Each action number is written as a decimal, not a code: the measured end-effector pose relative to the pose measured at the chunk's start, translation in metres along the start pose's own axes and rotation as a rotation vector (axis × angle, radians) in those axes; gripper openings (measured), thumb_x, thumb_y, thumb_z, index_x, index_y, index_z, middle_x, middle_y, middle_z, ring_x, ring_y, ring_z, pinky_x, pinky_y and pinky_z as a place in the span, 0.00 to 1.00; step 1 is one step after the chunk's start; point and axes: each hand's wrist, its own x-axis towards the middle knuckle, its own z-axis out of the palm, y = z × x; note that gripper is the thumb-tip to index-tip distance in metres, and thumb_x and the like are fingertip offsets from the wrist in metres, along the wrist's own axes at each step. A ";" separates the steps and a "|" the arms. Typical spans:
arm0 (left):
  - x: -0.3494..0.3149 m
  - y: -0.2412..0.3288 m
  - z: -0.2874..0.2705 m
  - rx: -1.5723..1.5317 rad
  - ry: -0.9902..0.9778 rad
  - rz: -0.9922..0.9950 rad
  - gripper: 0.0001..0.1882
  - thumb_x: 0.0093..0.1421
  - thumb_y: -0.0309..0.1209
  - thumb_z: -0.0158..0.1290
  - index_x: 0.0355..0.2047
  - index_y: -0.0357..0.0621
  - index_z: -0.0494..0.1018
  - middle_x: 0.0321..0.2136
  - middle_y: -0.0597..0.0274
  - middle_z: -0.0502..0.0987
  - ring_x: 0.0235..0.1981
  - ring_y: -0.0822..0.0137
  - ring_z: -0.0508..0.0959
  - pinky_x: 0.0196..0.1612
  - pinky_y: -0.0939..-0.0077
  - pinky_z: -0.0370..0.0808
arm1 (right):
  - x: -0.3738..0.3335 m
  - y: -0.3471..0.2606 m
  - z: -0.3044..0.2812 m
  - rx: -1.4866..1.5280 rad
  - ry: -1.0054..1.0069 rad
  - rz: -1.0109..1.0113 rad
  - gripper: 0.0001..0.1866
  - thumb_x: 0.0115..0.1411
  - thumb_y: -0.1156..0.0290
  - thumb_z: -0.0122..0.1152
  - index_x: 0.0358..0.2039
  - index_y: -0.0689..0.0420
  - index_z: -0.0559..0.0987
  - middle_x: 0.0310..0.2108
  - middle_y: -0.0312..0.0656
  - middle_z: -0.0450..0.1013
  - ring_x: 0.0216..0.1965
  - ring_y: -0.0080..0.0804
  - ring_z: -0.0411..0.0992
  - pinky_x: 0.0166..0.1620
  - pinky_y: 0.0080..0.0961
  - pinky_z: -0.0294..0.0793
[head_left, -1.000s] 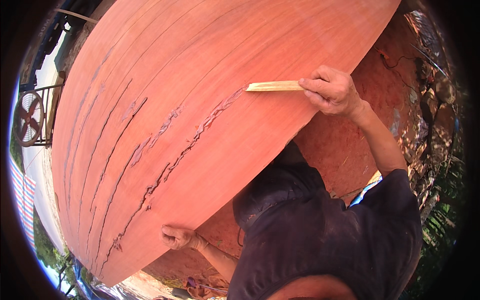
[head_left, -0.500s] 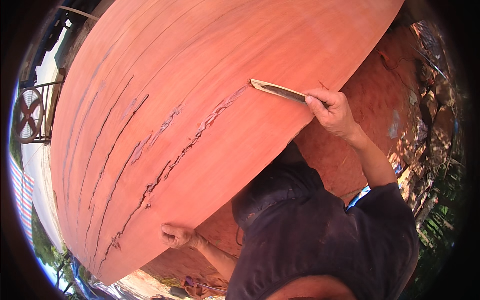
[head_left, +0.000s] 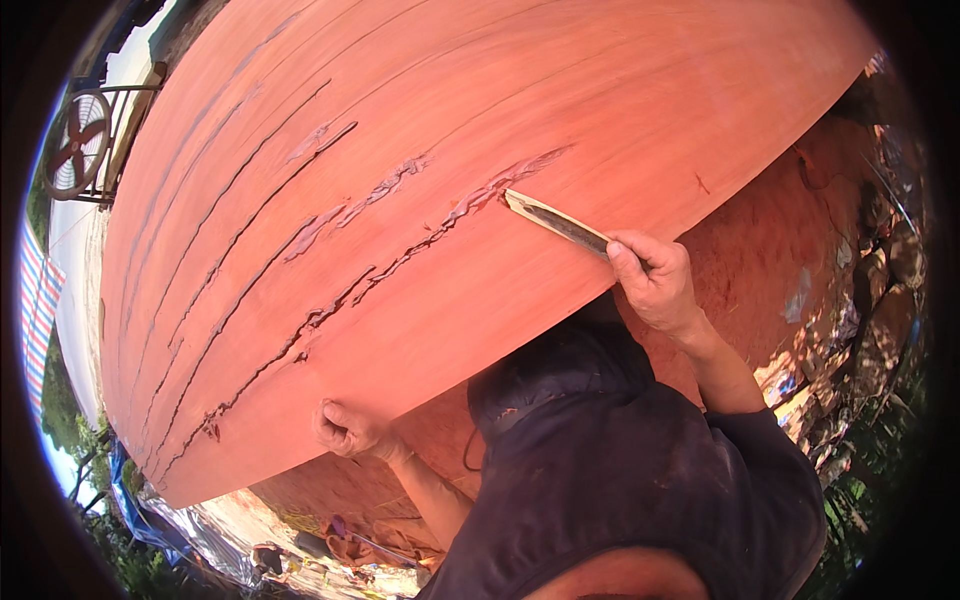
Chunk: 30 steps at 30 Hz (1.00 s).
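Observation:
A broad, curved reddish wooden surface slopes in front of me, with long dark cracks running along it. Dark reddish-brown paste lies rough and smeared in the nearest crack. My right hand is closed around the near end of a thin flat scraper, pale along its edge and dark in the middle. Its tip touches the surface at the paste line. My left hand rests closed near the lower edge of the wood; whatever it holds, if anything, is hidden.
A caged fan stands beyond the far left side. Striped sheeting hangs at the left rim. Blue sheeting and ground clutter lie at lower left. Reddish ground, debris and plants are to the right.
The scraper tip has moved down and left along the crack, and a smeared streak now shows beyond it. The whole view has shifted. My left hand remains closed near the edge.

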 end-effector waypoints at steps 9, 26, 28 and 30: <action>-0.002 -0.001 0.000 -0.012 0.002 -0.050 0.11 0.71 0.33 0.53 0.39 0.37 0.79 0.38 0.56 0.78 0.38 0.60 0.76 0.42 0.65 0.74 | -0.008 -0.007 0.024 -0.047 0.031 -0.075 0.08 0.69 0.73 0.62 0.41 0.66 0.83 0.19 0.31 0.68 0.22 0.15 0.63 0.24 0.20 0.63; -0.001 0.000 0.000 0.001 -0.009 -0.014 0.12 0.71 0.34 0.53 0.37 0.37 0.79 0.38 0.56 0.80 0.40 0.58 0.77 0.43 0.64 0.75 | -0.013 -0.017 0.038 -0.089 0.025 -0.155 0.06 0.67 0.75 0.61 0.41 0.63 0.82 0.20 0.46 0.68 0.20 0.30 0.67 0.25 0.29 0.68; -0.001 -0.001 0.000 0.020 -0.016 -0.027 0.12 0.71 0.34 0.53 0.38 0.37 0.79 0.37 0.56 0.80 0.40 0.58 0.77 0.43 0.63 0.75 | -0.014 -0.017 0.038 -0.081 0.004 -0.138 0.06 0.67 0.75 0.61 0.42 0.62 0.82 0.20 0.45 0.68 0.20 0.30 0.67 0.25 0.29 0.68; -0.001 -0.001 0.000 0.008 -0.009 -0.006 0.12 0.71 0.34 0.52 0.38 0.37 0.79 0.37 0.56 0.79 0.39 0.58 0.76 0.42 0.64 0.75 | -0.015 -0.017 0.038 -0.076 -0.008 -0.133 0.06 0.67 0.75 0.61 0.42 0.62 0.82 0.20 0.45 0.68 0.20 0.30 0.67 0.25 0.28 0.68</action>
